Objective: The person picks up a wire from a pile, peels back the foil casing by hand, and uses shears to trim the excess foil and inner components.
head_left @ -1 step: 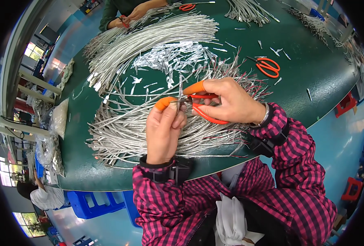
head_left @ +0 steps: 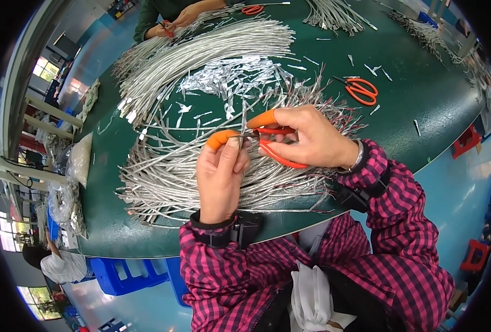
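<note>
My right hand (head_left: 314,135) grips a pair of red-handled scissors (head_left: 281,156), its orange finger cot (head_left: 262,118) on the index finger. The scissor blades point left and meet a silvery cable (head_left: 244,113) that stands upright. My left hand (head_left: 220,177), also with an orange finger cot (head_left: 221,138), pinches this cable between thumb and index finger. Exactly how the blades sit on the cable is hidden by the fingertips. Below and around both hands spreads a heap of silver-grey cables (head_left: 157,180), some with thin red and dark wire ends at the right.
Beyond my hands lie foil scraps (head_left: 231,77) and a bundle of cables (head_left: 212,50). Another pair of red scissors (head_left: 362,91) rests to the right on the green table (head_left: 417,149). Across the table a co-worker's hands (head_left: 185,15) hold red scissors. Blue stools (head_left: 126,275) stand below the near edge.
My left hand has shifted very slightly; the scissors and the cable look the same.
</note>
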{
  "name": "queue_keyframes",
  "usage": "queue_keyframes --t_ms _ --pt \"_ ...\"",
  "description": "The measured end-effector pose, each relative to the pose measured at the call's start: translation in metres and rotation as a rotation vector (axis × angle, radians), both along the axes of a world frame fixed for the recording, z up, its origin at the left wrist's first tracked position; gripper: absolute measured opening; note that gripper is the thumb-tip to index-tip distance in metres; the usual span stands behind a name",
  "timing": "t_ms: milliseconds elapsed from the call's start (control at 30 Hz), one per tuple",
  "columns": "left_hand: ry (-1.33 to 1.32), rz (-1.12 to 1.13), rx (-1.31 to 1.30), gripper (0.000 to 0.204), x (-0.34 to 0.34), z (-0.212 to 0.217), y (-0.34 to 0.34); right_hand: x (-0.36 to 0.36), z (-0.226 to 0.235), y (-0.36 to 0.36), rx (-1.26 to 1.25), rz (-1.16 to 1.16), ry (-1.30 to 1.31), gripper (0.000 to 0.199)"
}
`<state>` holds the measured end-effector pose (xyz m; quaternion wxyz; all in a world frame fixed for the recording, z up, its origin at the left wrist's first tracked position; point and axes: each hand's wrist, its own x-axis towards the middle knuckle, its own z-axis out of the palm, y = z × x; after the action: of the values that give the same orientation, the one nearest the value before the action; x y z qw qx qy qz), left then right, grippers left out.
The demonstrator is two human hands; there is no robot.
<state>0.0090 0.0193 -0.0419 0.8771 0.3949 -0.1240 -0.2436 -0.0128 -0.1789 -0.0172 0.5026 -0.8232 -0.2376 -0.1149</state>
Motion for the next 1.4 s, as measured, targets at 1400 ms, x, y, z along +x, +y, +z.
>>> queue_keyframes --t_ms 1400 --pt "-0.084 0.044 0.061 0.012 -0.012 0.002 -0.012 -0.009 0.0 0.013 0.636 0.108 0.47 0.014"
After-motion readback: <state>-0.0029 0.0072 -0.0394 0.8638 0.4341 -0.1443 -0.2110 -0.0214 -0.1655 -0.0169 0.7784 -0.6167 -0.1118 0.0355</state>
